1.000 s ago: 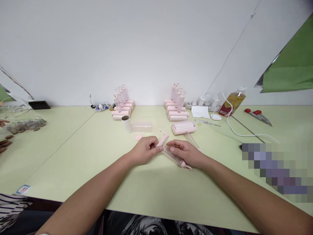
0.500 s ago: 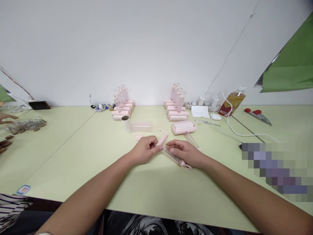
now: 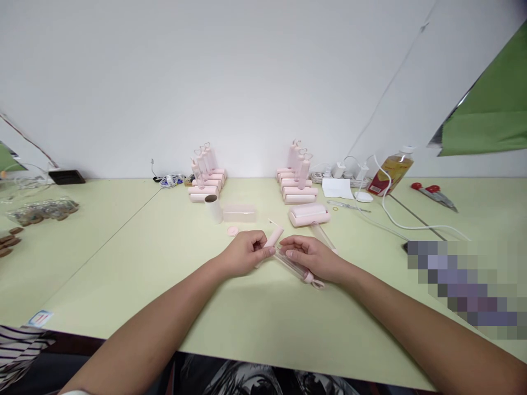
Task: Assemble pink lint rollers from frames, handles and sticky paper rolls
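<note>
My left hand is closed on a pale pink curved plastic piece, pinched between thumb and fingers and tilted up to the right. Just right of it, my right hand is wrapped over a clear lint roller handle, whose pink loop end points toward me. The two held parts lie close together; whether they touch I cannot tell. Beyond the hands are a white paper roll, a clear pink cover, a round pink cap and a pink lint roller with a clear handle.
Two rows of pink lint rollers with upright handles stand near the wall. Rightward are a drink bottle, white cables, tweezers and red-handled cutters. Bagged items lie far left, near a striped sleeve.
The handle's loop end has shifted slightly right and toward me. My hands have barely moved. Another person's hand at the far left has gone out of view.
</note>
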Available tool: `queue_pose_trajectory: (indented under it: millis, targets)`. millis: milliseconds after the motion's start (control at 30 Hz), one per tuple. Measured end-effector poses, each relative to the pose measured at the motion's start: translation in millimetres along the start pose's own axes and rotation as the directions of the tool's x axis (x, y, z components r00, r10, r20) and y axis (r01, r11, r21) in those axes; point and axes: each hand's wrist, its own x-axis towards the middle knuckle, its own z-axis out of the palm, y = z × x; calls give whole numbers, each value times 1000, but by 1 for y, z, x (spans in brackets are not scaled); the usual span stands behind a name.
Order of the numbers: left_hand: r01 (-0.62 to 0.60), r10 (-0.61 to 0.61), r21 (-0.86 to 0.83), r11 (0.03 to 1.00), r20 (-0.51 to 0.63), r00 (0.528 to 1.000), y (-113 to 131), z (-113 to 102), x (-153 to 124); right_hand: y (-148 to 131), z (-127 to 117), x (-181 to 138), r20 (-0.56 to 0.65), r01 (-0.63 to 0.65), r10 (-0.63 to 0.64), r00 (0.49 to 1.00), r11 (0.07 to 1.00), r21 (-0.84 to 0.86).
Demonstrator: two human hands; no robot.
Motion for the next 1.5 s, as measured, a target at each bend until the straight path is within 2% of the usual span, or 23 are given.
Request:
queue_pose_trajectory:
  millis: [600, 1500]
  targets:
    - [-38, 34, 53, 998, 65, 997, 1, -1, -1, -3, 2, -1, 11, 3, -4, 1000, 1000, 17]
    - [-32, 27, 64, 997, 77, 997, 2, -1, -1, -1, 2, 0, 28, -11, 10, 1000, 999, 40]
